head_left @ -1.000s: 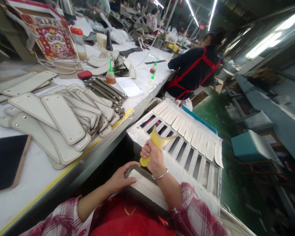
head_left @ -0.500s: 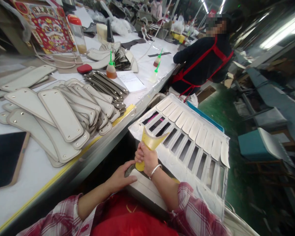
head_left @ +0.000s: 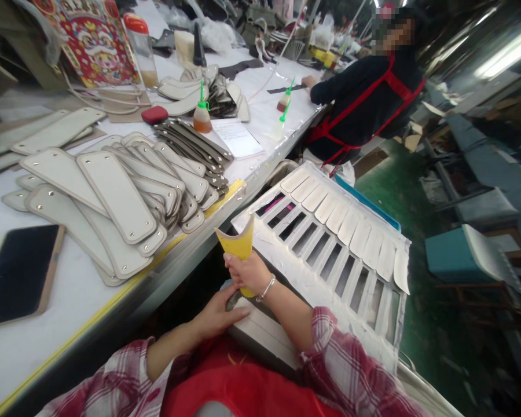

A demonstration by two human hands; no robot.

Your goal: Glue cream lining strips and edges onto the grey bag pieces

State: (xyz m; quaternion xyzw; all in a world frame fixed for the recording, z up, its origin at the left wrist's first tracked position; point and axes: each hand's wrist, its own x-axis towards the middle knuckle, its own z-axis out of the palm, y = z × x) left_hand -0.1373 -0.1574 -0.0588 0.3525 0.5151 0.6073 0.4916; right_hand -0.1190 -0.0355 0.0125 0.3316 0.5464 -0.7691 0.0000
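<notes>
My right hand point(head_left: 249, 273) is closed round a yellow curved tool point(head_left: 238, 244) with a notched top, held upright over the far end of a pale block point(head_left: 264, 333) on my lap. My left hand point(head_left: 219, 313) grips that same end of the block, its thumb on top and its fingers at the far side. A grey edge piece shows between the hands; its shape is partly hidden.
At the left, a table point(head_left: 82, 289) bears a pile of pale strips point(head_left: 117, 197), dark strips point(head_left: 193, 150), a phone point(head_left: 19, 272) and glue bottles point(head_left: 202, 116). A rack point(head_left: 330, 260) with pale pieces stands at the right. A person point(head_left: 369, 92) works beyond.
The yellow tool in my right hand has moved left and turned, its notched top now leaning left. The view has shifted slightly. The other person's hand now shows at a dark strip on the table.
</notes>
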